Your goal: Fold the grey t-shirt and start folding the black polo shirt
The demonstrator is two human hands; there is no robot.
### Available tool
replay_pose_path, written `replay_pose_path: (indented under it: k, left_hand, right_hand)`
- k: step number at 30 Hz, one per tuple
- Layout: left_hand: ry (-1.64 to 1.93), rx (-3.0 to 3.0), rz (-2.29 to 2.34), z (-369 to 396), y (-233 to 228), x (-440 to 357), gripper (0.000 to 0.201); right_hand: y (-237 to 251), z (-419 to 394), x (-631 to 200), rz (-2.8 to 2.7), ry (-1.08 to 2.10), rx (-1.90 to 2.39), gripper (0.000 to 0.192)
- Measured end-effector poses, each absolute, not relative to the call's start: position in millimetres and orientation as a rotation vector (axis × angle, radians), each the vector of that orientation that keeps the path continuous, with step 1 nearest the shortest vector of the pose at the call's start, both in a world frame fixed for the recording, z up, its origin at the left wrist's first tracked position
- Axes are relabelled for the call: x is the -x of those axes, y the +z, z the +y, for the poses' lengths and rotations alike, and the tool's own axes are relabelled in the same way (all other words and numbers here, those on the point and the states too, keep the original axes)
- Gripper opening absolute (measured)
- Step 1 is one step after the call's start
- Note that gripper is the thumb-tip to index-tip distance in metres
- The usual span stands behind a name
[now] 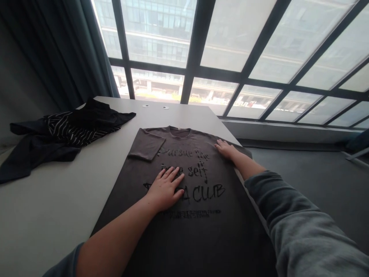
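A dark grey T-shirt (201, 238) with black lettering lies spread flat, its collar toward the window. Its left sleeve is folded inward over the chest. My left hand (165, 187) rests palm down on the printed chest, fingers spread, covering part of the lettering. Near the right shoulder, my right hand (226, 149) lies flat on the fabric with fingers stretched out. Part of the right sleeve shows beyond that hand and wrist. Neither hand grips the cloth.
The white table (115, 111) carries a crumpled dark garment with white lines (83, 125) at its left. Two round fittings sit near the far edge. A dark curtain (63, 50) hangs at left, a framed window (161, 34) stands behind, and grey floor (311, 173) lies right.
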State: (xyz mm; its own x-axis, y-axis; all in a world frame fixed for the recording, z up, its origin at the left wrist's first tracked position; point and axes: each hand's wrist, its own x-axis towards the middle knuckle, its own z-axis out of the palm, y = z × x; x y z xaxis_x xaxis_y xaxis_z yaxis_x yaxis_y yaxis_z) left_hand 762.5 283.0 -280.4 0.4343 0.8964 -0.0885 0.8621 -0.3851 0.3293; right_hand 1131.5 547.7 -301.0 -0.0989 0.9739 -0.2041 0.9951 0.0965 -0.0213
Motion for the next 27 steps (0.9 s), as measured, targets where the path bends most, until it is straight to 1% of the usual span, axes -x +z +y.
replay_pose_path:
  k: [3, 7, 12, 16, 21, 24, 27]
  left_hand:
    - [0.099, -2.372, 1.519, 283, -277, -763, 0.065]
    - [0.05, -2.382, 1.533, 283, -276, -763, 0.066]
    - [0.085, -2.406, 1.54, 284, -280, -762, 0.065]
    - [0.106, -2.4, 1.537, 284, -282, -762, 0.065]
    - [0.093, -2.393, 1.533, 285, -280, -762, 0.066]
    - [0.113, -2.393, 1.535, 285, -281, -762, 0.066]
    - [0.114, -2.395, 1.54, 285, -282, -762, 0.065]
  right_hand:
    - [-312, 544, -1158, 2.179, -0.248, -2.044, 0.069]
    - [-322, 550, -1179, 2.136, -0.237, -2.13, 0.068]
    - [-323, 555, -1221, 1.92, -0.207, -2.379, 0.075]
    - [-318, 543, -1261, 1.684, -0.131, -2.612, 0.08]
    - [-310, 524, -1284, 1.58, -0.121, -2.671, 0.079]
    - [-309, 519, -1287, 1.583, -0.12, -2.633, 0.073]
    - [-309, 520, -1287, 1.658, -0.117, -2.588, 0.062]
